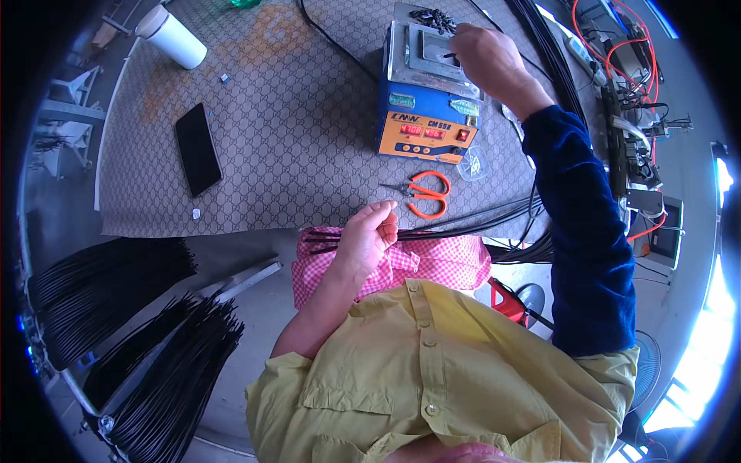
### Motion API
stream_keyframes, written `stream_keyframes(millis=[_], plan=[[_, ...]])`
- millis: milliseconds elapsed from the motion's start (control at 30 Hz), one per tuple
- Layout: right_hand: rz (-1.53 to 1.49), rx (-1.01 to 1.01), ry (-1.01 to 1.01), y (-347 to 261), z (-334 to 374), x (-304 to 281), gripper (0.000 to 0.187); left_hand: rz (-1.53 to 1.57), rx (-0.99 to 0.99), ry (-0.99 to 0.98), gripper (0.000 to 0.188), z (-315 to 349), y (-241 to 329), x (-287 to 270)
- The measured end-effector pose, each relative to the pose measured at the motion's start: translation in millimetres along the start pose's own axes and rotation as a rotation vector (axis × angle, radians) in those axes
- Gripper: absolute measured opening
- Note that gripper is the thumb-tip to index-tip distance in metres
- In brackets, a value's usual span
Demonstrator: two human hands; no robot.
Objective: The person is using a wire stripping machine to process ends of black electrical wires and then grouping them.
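Observation:
My right hand [490, 62] reaches over the metal top of a blue solder pot [426, 108] with an orange control panel. Its fingers are pinched together, and a small black piece [451, 55] shows at their tips. Beside those fingers lies a pile of small black parts [434, 18]. At the table's near edge my left hand [372, 238] is closed, thumb against curled fingers; what it holds, if anything, is hidden. Black cables [455, 230] run behind this hand, and I cannot tell if it grips them. Orange-handled snips [421, 194] lie just beyond it.
A black phone [199, 150] and a white tumbler [171, 37] are on the patterned tablecloth at left. Next to the solder pot sits a small clear dish [474, 163]. Bundles of black cable [166, 378] hang at lower left. Machinery with red tubes [637, 139] stands at right.

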State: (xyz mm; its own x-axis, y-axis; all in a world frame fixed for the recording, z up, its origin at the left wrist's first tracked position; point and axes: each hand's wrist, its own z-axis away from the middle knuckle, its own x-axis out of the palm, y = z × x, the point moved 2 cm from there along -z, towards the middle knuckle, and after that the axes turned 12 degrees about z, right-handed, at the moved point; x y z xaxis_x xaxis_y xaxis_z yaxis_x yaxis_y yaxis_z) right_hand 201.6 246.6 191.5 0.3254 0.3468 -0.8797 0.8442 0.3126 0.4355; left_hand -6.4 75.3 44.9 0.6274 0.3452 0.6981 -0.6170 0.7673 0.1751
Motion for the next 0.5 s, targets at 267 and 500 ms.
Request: stream_keyframes(millis=[267, 500], plan=[[0.031, 0.008, -0.042, -1.8, -2.1, 2.7, 0.007, -0.004, 0.001, 0.011, 0.016, 0.6, 1.3, 1.0], [0.008, 0.029, -0.039, 3.4, 0.2, 0.4, 0.006, 0.007, -0.009, -0.015, 0.015, 1.4, 0.1, 0.9]])
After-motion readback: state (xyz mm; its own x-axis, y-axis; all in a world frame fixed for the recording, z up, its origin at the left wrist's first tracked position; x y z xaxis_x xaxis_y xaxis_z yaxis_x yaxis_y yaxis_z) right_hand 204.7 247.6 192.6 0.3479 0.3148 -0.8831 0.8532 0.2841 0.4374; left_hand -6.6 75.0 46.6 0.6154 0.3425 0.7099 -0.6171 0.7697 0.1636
